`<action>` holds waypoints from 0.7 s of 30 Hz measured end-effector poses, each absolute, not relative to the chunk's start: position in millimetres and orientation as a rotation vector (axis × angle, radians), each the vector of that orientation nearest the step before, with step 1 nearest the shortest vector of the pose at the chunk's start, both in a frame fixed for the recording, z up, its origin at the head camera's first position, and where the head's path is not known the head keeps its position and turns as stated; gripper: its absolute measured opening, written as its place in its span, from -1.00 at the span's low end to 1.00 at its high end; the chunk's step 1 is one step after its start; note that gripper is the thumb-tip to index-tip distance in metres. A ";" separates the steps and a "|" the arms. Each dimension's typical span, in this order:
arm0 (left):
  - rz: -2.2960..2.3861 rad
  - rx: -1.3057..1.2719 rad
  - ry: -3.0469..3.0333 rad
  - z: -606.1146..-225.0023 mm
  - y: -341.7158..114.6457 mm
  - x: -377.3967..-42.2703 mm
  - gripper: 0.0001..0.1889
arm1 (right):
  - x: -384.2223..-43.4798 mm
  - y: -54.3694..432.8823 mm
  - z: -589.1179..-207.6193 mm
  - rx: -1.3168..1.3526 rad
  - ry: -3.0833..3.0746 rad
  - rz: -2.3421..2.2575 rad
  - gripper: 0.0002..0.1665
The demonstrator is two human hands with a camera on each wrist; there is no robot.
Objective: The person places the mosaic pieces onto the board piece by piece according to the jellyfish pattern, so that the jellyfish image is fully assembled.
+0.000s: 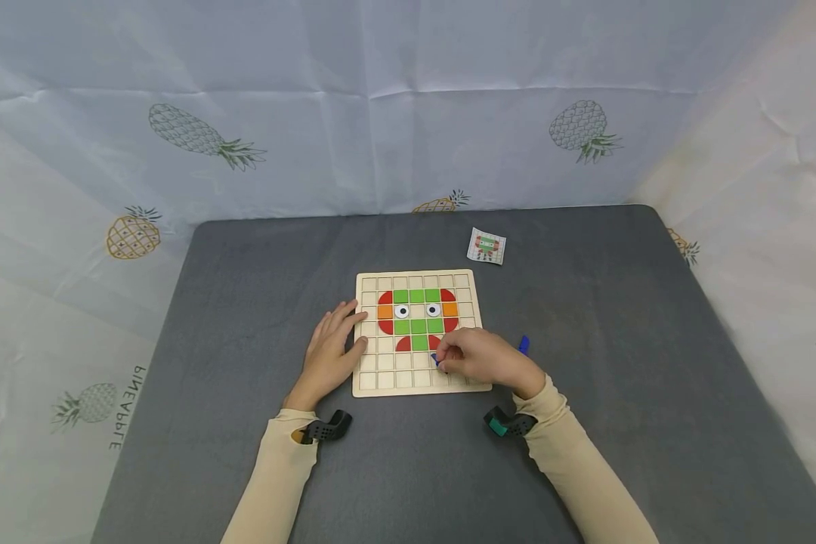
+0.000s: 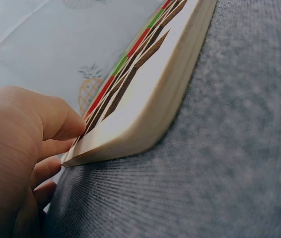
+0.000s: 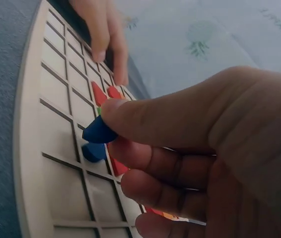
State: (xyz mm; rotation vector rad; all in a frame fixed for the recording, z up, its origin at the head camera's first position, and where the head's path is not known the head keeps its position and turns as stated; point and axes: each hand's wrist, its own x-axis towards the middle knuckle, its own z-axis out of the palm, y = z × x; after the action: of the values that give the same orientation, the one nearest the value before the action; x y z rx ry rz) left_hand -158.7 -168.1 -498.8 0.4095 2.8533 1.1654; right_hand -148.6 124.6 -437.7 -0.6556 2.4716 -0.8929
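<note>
A wooden grid board (image 1: 386,381) lies on the table, with red, green and orange tiles and two eye tiles (image 1: 433,310) forming a figure. My left hand (image 1: 329,353) rests at its left edge, thumb and index fingertips on the rim, as the left wrist view also shows. My right hand (image 1: 479,355) is over the lower right of the board. Its thumb and index finger pinch a small blue tile (image 3: 100,131); close below it, a second blue shape (image 3: 95,152) shows at the grid. Another blue tile (image 1: 523,345) lies on the table beyond the right hand.
A small card (image 1: 486,246) printed with a similar coloured figure lies behind the board, toward the right. The dark grey table (image 1: 408,476) ends at a pineapple-print curtain (image 1: 381,151) at the back. Both wrists wear black bands (image 1: 329,427).
</note>
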 end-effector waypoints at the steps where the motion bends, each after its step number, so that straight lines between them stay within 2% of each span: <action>1: 1.166 0.410 2.853 -498.9 -168.0 -158.8 -0.51 | -147.5 122.7 -438.9 -0.670 2.478 -0.869 -0.95; 8: 1.170 0.406 2.847 -499.3 -168.6 -159.1 -0.51 | -141.9 112.6 -444.7 -0.770 2.513 -0.759 -0.87; 12: 1.171 0.403 2.848 -499.0 -168.8 -159.2 -0.52 | -139.1 109.2 -445.8 -0.726 2.538 -0.730 -0.81; 21: 1.171 0.407 2.852 -497.7 -168.4 -158.9 -0.52 | -134.7 104.9 -444.1 -0.583 2.589 -0.708 -0.86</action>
State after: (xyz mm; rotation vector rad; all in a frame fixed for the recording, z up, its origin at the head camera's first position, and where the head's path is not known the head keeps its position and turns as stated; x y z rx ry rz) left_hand -158.9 -168.4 -497.7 0.4075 2.8522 1.1713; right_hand -134.7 104.9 -444.1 -0.5831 2.5893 -0.7076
